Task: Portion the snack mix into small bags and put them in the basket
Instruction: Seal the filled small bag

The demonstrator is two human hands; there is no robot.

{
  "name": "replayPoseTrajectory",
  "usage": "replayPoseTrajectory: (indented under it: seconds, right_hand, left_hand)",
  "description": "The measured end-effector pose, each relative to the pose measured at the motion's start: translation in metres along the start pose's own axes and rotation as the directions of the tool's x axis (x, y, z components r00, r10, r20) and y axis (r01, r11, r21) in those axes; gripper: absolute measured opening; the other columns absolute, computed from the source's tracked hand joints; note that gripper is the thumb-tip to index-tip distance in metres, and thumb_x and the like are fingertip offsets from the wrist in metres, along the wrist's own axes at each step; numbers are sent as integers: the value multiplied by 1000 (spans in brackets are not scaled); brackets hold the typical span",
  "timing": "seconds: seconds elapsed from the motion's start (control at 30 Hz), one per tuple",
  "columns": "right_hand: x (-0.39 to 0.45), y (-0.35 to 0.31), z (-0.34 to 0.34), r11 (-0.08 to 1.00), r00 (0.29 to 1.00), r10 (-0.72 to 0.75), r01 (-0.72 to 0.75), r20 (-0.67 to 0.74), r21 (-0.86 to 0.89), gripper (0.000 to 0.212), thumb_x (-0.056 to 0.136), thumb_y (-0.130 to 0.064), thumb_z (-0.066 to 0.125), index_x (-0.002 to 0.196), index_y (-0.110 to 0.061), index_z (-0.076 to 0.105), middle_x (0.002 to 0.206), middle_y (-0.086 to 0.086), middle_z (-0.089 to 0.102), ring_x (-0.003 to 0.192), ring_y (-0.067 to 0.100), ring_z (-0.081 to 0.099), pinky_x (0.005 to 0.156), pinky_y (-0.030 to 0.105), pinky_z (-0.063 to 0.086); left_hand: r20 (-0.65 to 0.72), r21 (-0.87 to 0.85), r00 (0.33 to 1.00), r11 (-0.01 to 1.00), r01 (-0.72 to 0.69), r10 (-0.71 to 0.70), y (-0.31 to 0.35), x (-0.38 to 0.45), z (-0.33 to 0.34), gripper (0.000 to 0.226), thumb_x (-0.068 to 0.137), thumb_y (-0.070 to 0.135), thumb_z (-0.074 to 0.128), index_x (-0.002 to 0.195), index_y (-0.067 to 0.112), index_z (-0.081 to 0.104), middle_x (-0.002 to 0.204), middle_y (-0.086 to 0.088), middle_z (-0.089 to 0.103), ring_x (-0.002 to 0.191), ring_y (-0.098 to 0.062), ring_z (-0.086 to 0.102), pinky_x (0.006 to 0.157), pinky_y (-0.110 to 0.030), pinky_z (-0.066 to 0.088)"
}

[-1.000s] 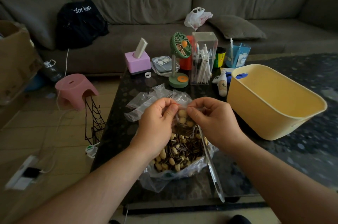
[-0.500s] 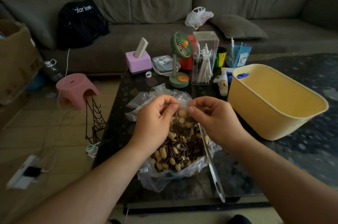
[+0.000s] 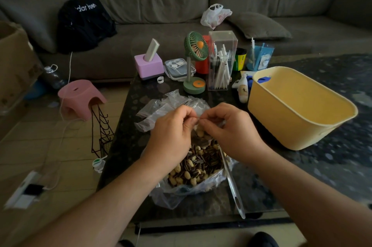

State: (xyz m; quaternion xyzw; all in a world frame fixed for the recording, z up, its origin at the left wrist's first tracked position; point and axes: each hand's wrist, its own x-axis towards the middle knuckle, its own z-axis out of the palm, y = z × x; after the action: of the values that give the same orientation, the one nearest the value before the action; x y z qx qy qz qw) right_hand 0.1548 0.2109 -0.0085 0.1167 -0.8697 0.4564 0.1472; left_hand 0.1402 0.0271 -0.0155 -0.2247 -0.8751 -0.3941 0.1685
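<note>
A large clear bag of snack mix (image 3: 198, 166), peanuts and striped sunflower seeds, lies open on the dark table in front of me. Just above it I hold a small clear bag (image 3: 200, 133) with some mix inside. My left hand (image 3: 173, 136) pinches its top edge from the left, and my right hand (image 3: 231, 132) pinches it from the right, fingertips almost meeting. A metal spoon handle (image 3: 233, 188) sticks out of the big bag toward me. The yellow basket (image 3: 298, 123) stands to the right and looks empty.
A pile of empty small bags (image 3: 163, 107) lies behind my hands. Further back stand a green desk fan (image 3: 195, 63), a clear pen box (image 3: 221, 61), a pink holder (image 3: 149, 65) and cups. A sofa runs behind the table; a pink stool (image 3: 80, 97) sits left.
My two hands have drawn closer together along the small bag's top edge. The view has shifted slightly.
</note>
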Motion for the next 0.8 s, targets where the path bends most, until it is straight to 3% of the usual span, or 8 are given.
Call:
replayPoseTrajectory:
  seconds: [0.1,0.27,0.43,0.6,0.8]
  right_hand:
    - [1,0,-1,998,1000,-24,24,9,-56,4,93,-22,78,97,-22,79,96,-13,65,87,3,68,76,23,60]
    - [0,-4,1,999,999,1,1,41,-45,4,94,-22,75,92,-23,78,93,-12,65,87,5,66,76,27,59]
    - [3,-3,-2,995,995,87,-89,45,41,7,94,-21,75,91,-27,78,89,-10,68,83,7,70,74,34,62]
    - [5,-6,-7,981,989,142,-147,52,128,3,91,-25,80,93,-26,79,86,-9,76,80,9,75,76,37,65]
    - [4,-8,-13,990,988,130,-134,83,41,7,92,-22,78,92,-28,76,86,-11,75,80,2,72,76,29,63]
  left_hand:
    - [39,37,999,999,23,-25,1,-1,0,14,104,21,62,100,35,57,88,22,57,85,6,57,67,-8,40]
    - [79,60,995,997,57,-62,1,-1,1,14,105,21,59,100,35,55,90,21,57,87,5,56,69,-10,39]
    - [123,-69,989,993,97,-88,-3,1,0,6,106,29,60,106,31,65,94,17,66,87,1,63,69,-13,46]
    - [94,-123,993,989,80,-68,-6,3,-3,12,106,32,59,107,25,69,93,14,69,88,-2,66,73,-25,55]
    - [86,-107,996,993,44,-35,-6,3,-2,14,104,33,55,105,25,66,95,14,65,94,-5,63,80,-35,56]
